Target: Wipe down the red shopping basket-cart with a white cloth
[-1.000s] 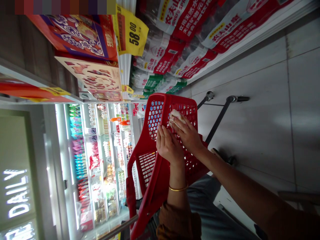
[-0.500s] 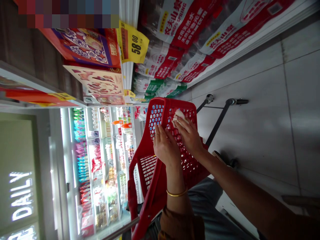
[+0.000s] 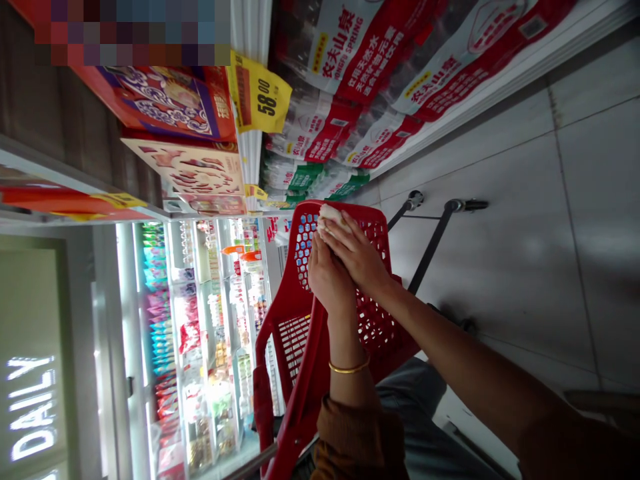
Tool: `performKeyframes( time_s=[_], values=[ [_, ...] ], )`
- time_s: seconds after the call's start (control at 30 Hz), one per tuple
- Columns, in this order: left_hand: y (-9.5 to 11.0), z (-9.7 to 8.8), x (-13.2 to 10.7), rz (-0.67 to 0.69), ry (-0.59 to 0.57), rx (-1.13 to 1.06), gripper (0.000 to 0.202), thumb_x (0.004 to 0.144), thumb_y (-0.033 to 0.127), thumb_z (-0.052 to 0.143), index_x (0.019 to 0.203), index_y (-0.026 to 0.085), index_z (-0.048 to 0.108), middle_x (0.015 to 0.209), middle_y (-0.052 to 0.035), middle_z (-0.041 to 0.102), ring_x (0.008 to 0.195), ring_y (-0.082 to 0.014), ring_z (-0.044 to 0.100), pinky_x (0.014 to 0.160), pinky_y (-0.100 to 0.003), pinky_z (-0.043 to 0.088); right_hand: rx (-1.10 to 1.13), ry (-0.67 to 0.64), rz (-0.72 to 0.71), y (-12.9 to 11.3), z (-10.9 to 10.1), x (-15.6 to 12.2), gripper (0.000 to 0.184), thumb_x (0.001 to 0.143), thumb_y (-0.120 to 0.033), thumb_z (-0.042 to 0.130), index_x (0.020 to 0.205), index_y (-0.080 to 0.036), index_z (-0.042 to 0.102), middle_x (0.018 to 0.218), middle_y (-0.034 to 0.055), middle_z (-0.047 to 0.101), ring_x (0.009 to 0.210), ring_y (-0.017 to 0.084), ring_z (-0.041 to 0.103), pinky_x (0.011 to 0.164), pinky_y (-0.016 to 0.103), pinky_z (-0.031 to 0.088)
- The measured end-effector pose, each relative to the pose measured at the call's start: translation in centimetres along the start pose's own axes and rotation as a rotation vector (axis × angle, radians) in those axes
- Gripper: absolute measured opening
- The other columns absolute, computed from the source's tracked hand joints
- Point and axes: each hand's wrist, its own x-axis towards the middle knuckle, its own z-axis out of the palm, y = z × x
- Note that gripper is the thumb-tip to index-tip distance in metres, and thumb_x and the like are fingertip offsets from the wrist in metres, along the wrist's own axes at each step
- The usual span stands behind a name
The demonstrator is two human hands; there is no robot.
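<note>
In the sideways head view, my right hand (image 3: 357, 253) presses a crumpled white cloth or tissue (image 3: 331, 215) against the top rim of a red plastic shopping cart (image 3: 280, 363). Its fingers lie over the cloth, which bunches beyond the fingertips. Just beside it, my left hand (image 3: 331, 277) grips the cart's rim, its fingers close together and bent over the edge. The two hands touch or overlap, so my left thumb is hidden. A thin gold bangle (image 3: 349, 369) circles my left wrist.
Shelves along one side hold shrink-wrapped water bottles (image 3: 345, 53) and gift boxes (image 3: 165, 100), with a yellow price tag (image 3: 261, 93). Behind the cart stands a lit display cooler (image 3: 210, 333) full of packets. Cart wheels (image 3: 467, 205) rest on the grey tiled floor (image 3: 520, 267).
My right hand has slid the white cloth across the cart's panel to the rim, up against my left hand. My left hand stays on the rim. The view has shifted slightly.
</note>
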Motion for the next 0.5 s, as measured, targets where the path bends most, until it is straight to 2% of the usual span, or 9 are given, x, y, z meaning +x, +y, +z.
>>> performKeyframes(
  time_s=[0.1, 0.3, 0.5],
  values=[
    [-0.1, 0.4, -0.2, -0.009, 0.052, -0.008, 0.043, 0.092, 0.012, 0.042, 0.133, 0.013, 0.054, 0.131, -0.0128, 0.062, 0.12, -0.0229, 0.059, 0.101, -0.037, 0.05, -0.028, -0.019, -0.006, 0.3, 0.2, 0.4, 0.049, 0.1, -0.024, 0.039, 0.148, -0.033, 0.032, 0.151, -0.005, 0.041, 0.146, 0.021, 0.023, 0.123, 0.049, 0.027],
    [-0.2, 1.4, -0.2, -0.047, 0.149, -0.032, 0.038, 0.095, 0.023, 0.042, 0.128, 0.015, 0.06, 0.125, -0.0124, 0.065, 0.116, -0.0223, 0.062, 0.1, -0.037, 0.05, -0.077, -0.002, -0.007, 0.6, 0.5, 0.0, 0.048, 0.101, -0.022, 0.036, 0.148, -0.032, 0.031, 0.148, -0.0032, 0.045, 0.14, 0.018, 0.037, 0.123, 0.042, 0.027],
    [-0.5, 2.1, -0.1, -0.049, 0.252, -0.015, 0.033, 0.094, 0.031, 0.05, 0.119, 0.018, 0.066, 0.117, -0.0108, 0.07, 0.108, -0.0214, 0.066, 0.093, -0.034, 0.054, -0.167, 0.049, -0.003, 1.2, 0.5, -1.1, 0.048, 0.1, -0.016, 0.034, 0.147, -0.025, 0.035, 0.146, 0.0029, 0.048, 0.138, 0.019, 0.041, 0.12, 0.043, 0.032]
  ],
)
